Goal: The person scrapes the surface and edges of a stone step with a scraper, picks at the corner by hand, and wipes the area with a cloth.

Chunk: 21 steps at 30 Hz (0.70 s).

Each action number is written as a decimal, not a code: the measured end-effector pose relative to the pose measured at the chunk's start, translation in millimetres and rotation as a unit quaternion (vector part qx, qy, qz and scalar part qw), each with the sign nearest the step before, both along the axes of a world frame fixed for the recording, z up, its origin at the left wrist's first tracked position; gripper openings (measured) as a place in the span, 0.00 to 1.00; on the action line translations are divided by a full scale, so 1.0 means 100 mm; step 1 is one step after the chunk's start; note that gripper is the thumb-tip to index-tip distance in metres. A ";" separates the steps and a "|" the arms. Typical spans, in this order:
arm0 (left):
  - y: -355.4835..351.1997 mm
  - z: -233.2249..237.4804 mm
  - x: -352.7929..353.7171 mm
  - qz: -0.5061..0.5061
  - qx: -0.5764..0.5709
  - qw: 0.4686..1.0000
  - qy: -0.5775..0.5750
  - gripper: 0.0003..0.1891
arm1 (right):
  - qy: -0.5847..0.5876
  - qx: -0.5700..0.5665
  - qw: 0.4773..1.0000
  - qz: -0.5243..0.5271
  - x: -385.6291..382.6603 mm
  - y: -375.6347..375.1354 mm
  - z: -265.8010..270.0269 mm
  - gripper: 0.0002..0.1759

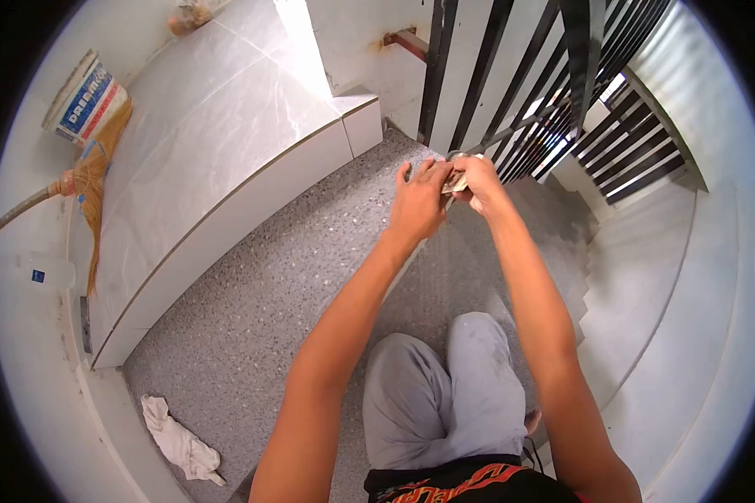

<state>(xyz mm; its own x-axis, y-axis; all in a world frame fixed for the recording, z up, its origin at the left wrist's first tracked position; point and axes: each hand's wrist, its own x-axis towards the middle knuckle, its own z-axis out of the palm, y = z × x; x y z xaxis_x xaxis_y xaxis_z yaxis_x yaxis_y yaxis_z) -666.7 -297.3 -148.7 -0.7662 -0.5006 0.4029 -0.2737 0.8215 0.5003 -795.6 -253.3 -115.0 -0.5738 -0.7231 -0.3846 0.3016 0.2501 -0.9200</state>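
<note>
My right hand (480, 183) is closed with its fingers around a small pale yellowish folded piece (455, 181), whose material I cannot make out. My left hand (419, 199) meets it from the other side, fingers bent against the same piece and one digit sticking out to the left. Both hands are close together in front of the foot of the black metal railing (466, 84). Part of the piece is hidden behind the fingers.
Left is a tiled ledge (226, 109) carrying a white bucket (84, 101) and a straw broom (96, 180). A white cloth (180, 440) lies on the speckled floor (252, 335). Stairs (600, 314) descend at right. A plastic bottle (49, 272) stands far left.
</note>
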 end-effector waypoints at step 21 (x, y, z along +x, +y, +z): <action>-0.30 -0.01 0.24 -0.073 0.068 0.992 -0.074 0.43 | -0.015 -0.120 0.977 -0.173 -0.18 0.96 -0.14 0.08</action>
